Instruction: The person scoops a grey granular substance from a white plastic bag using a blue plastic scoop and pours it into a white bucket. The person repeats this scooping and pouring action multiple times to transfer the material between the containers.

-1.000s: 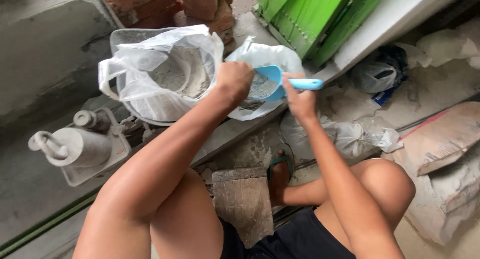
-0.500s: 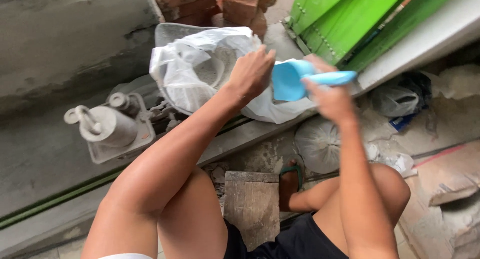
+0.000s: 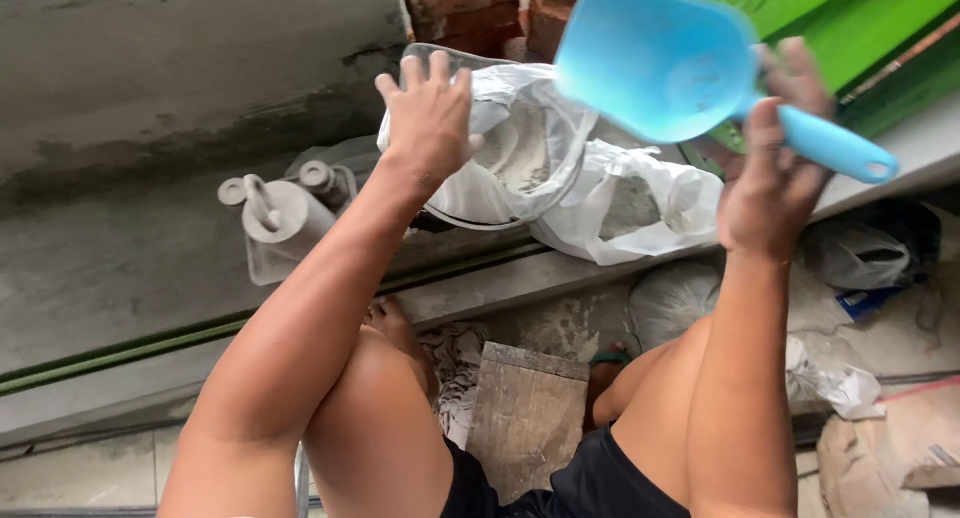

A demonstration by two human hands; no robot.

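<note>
Left of your left hand: grey dusty fitting [image 3: 275, 218] on the concrete ledge [image 3: 150, 268], well apart; open room there.

Left hand [image 3: 428, 118]: fingers spread, flat on the rim of the clear tub [image 3: 510, 193] lined with a white bag of grey powder [image 3: 520, 153]. Keep that rim pinned.

Between hands: second white bag [image 3: 640, 203], just beside the tub.

Right hand [image 3: 775, 173]: gripping the blue scoop [image 3: 660, 63] by its handle, raised above the tub. Tip low and slowly; bricks [image 3: 470, 8] crowd the far edge.
</note>
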